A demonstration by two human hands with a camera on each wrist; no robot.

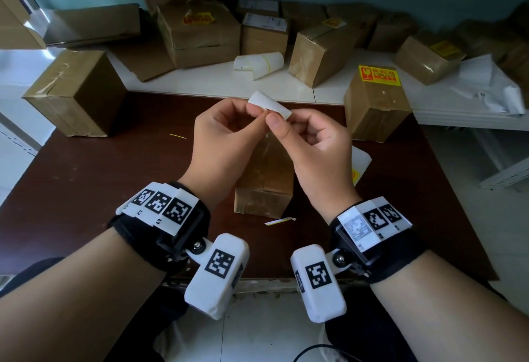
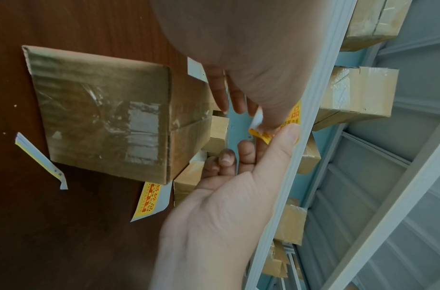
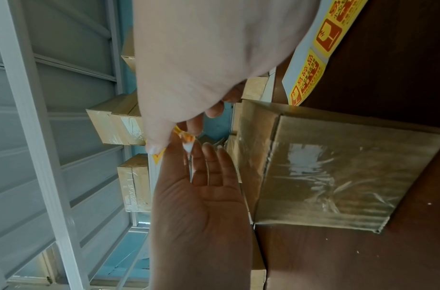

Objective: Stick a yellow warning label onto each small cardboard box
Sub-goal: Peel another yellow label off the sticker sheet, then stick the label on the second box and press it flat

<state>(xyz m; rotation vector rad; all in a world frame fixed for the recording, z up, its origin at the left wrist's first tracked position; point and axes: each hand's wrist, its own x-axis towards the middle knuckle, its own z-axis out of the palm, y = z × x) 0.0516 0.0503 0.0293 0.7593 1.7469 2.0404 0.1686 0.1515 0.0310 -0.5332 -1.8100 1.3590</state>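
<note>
A: While both hands are busy over the dark table, how far along would you say the labelling is, working from the left?

B: The box at the far left shows no yellow on the faces I can see, so I judge it undone. Further right, the big box at the back carries a sticker, and so do the tilted box, the upright box beside the hands and the one far right. The small box under the hands is bare on top; it looks next.

A: And the hands?

B: The left hand pinches one end of the label, thumb against forefinger. The right hand pinches the other end, its other fingers curled in. I'd say they are peeling it off its backing: the left wrist view shows a yellow corner parting from white paper.

A: Where is it, and how does it lie?

B: Held in the air above the small box, not touching it. Its long axis runs left to right between the two hands, dipping toward the right. The white back faces the head camera, the printed side faces away. A strip of spare labels lies on the table right of the box
</note>
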